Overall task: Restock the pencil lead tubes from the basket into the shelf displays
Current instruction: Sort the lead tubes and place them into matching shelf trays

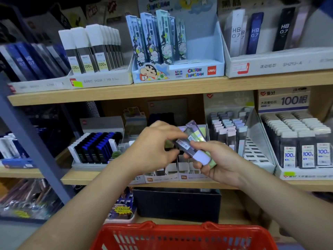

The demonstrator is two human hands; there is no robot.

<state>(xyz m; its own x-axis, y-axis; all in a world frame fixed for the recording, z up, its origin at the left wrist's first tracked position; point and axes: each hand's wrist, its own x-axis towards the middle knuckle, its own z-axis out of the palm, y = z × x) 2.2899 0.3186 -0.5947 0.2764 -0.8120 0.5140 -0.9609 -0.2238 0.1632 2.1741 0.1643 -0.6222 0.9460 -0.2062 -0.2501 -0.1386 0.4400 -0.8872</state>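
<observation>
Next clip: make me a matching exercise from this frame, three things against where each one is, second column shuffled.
Things:
1 basket
2 cartoon display box
3 bundle of lead tubes

Places:
A on the upper shelf
B gripped by the left hand and right hand
C bottom of view, below both hands

Pairs: 1-C; 2-A; 3-B

Left hand (153,150), right hand (222,164) grip lead tubes (193,141) — maybe three.
</observation>
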